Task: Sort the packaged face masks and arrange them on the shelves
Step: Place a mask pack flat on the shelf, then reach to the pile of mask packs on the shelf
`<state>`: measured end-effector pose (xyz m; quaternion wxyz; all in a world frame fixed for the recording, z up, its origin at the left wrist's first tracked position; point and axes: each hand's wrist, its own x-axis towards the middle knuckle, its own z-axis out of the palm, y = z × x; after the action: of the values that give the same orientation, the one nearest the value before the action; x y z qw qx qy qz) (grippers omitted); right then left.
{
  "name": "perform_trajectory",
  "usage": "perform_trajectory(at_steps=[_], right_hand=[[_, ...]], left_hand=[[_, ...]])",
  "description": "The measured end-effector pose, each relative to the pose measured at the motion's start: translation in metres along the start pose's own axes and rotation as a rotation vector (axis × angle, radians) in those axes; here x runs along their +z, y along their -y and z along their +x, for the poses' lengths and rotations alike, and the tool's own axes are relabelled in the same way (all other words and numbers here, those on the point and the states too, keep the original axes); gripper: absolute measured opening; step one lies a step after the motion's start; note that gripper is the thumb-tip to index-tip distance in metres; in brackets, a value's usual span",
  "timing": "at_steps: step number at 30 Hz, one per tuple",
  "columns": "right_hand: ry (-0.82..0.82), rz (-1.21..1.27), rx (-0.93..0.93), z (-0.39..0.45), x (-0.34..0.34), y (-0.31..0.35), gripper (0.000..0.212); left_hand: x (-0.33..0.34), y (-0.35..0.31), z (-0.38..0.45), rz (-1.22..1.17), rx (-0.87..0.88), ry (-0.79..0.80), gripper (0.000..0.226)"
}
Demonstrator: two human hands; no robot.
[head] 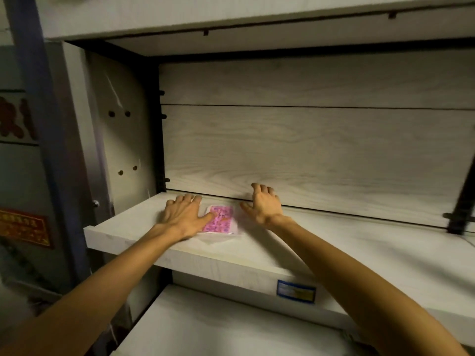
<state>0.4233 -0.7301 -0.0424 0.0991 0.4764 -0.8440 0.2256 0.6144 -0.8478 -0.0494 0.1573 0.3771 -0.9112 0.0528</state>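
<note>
A pink packaged face mask (pixel 221 220) in a clear wrapper lies flat on the pale wooden shelf (pixel 347 250), near its back left corner. My left hand (pixel 183 214) lies spread over the pack's left side, fingers straight, thumb pressing on the pink print. My right hand (pixel 262 202) hovers just right of the pack with fingers spread and relaxed, holding nothing; its fingertips are near the back panel.
A wood-grain back panel (pixel 308 150) closes the compartment, with a side wall (pixel 123 140) at the left and another shelf (pixel 231 21) overhead. A lower shelf (pixel 218 327) sits below. A blue label (pixel 295 291) is on the shelf's front edge. A black bracket (pixel 460 217) stands at the right.
</note>
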Motion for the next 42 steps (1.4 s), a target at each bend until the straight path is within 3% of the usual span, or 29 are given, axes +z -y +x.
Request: perform_trajectory(at_steps=[7, 16, 19, 22, 24, 26, 31, 34, 38, 42], right_hand=[[0.018, 0.149, 0.035, -0.084, -0.067, -0.068, 0.070], [-0.274, -0.395, -0.208, -0.276, -0.193, -0.212, 0.062], [-0.431, -0.408, -0.293, -0.344, -0.248, -0.263, 0.058], [-0.466, -0.479, -0.373, -0.407, -0.288, -0.312, 0.053], [-0.475, -0.482, -0.277, -0.441, -0.310, -0.347, 0.055], [-0.489, -0.438, -0.112, -0.469, -0.327, -0.384, 0.058], [-0.446, -0.493, 0.234, -0.517, -0.364, -0.473, 0.062], [-0.380, -0.526, 0.401, -0.526, -0.380, -0.517, 0.061], [-0.271, -0.407, 0.618, -0.523, -0.400, -0.580, 0.063], [-0.184, -0.378, 0.625, -0.505, -0.419, -0.636, 0.073]], left_hand=[[-0.032, -0.103, -0.042, -0.175, 0.164, -0.062, 0.066], [-0.051, -0.311, -0.148, -0.245, 0.337, -0.211, 0.080], [-0.066, -0.386, -0.188, -0.256, 0.537, -0.368, 0.070], [-0.082, -0.459, -0.223, -0.535, 0.711, -0.562, 0.045], [-0.088, -0.506, -0.242, -0.666, 0.820, -0.683, 0.036], [-0.090, -0.549, -0.257, -0.646, 0.952, -0.747, 0.030], [-0.089, -0.644, -0.278, -0.510, 1.148, -0.653, 0.024], [-0.081, -0.695, -0.273, -0.469, 1.111, -0.492, 0.030], [-0.069, -0.761, -0.247, -0.406, 1.059, -0.330, 0.054], [-0.066, -0.823, -0.204, -0.429, 0.973, -0.202, 0.063]])
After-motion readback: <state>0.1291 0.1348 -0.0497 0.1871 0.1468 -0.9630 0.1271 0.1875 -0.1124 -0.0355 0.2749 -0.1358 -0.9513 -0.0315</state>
